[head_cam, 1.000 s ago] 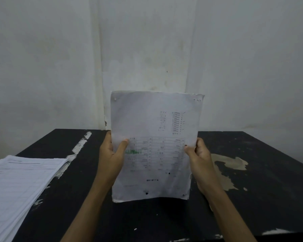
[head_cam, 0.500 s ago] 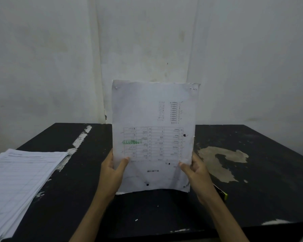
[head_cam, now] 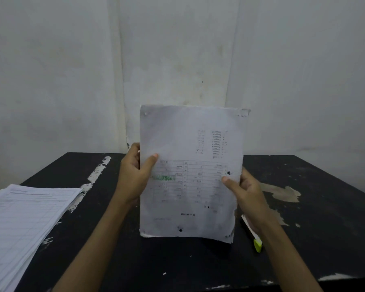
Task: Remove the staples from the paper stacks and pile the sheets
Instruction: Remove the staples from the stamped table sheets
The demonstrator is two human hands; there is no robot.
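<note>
Paper stack [head_cam: 190, 171] upright, left hand [head_cam: 133, 178] and right hand [head_cam: 247, 192] gripping its sides.

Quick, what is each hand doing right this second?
Left hand: grips the left edge of the upright paper stack, thumb on its front.
Right hand: grips the same stack's right edge, thumb on its front.

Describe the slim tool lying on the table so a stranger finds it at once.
Start at the black table. By the right hand, right of the held paper stack, lies the slim tool; only it has a yellow-green end.
</note>
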